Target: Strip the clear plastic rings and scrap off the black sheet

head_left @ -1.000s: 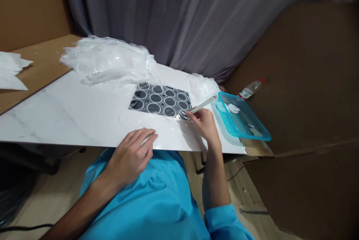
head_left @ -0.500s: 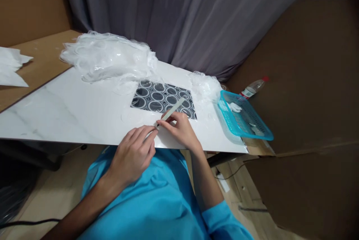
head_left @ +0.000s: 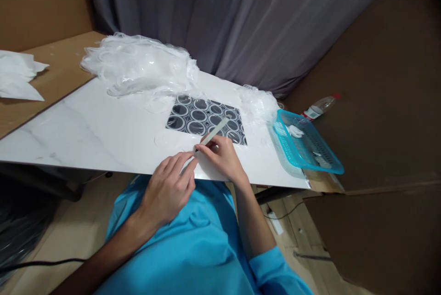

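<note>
My right hand (head_left: pixel 222 155) is closed in a pinch round a slim, flat, pale-green stick-like tool (head_left: pixel 217 129), which slants up and to the right. Its lower end looks dark and points at the fingertips of my left hand (head_left: pixel 174 182). Those fingers are bent and pressed down at the table's front edge; whatever lies under them is too small or hidden to make out. Just beyond both hands lies a dark mat patterned with grey rings (head_left: pixel 196 116), partly covered by the tool's far end.
On the white marbled table (head_left: pixel 86 125) a large heap of clear-and-white plastic pieces (head_left: pixel 144 65) lies at the back, with a smaller heap (head_left: pixel 258 104) to the right. A blue basket (head_left: pixel 292 157) holds white items. Beside it lies a bottle (head_left: pixel 319 107). White paper (head_left: pixel 20 74) rests at far left.
The view has swung slightly, so the table's things sit further right. Both hands keep nearly the same pose, the left fingers a little straighter. The tool stays in my right hand.
</note>
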A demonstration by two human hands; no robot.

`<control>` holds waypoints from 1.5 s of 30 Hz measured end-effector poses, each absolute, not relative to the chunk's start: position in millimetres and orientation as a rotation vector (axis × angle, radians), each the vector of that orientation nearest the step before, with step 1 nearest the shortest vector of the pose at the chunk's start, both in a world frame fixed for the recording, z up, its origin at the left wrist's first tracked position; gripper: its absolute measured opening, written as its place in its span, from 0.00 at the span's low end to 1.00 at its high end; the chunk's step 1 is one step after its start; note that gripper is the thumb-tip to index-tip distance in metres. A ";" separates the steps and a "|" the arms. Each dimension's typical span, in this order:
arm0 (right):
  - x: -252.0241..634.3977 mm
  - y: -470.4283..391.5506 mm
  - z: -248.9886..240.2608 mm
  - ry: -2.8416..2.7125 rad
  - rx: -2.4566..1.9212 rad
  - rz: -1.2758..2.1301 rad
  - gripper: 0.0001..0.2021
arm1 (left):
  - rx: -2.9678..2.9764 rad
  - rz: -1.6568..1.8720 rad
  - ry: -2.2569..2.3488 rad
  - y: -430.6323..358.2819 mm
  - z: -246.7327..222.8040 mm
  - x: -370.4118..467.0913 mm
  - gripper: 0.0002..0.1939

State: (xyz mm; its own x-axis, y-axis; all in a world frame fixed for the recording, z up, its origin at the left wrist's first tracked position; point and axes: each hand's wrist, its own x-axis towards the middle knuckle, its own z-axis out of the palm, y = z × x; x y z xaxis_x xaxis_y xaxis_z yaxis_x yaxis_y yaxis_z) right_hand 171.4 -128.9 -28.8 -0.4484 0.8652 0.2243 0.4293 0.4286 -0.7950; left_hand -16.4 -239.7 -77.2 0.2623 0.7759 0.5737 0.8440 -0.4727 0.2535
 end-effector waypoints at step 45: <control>195.0 -95.3 31.8 -2.223 -0.996 0.573 0.13 | -2.427 -1.048 -1.529 -236.9 -78.8 -13.7 0.22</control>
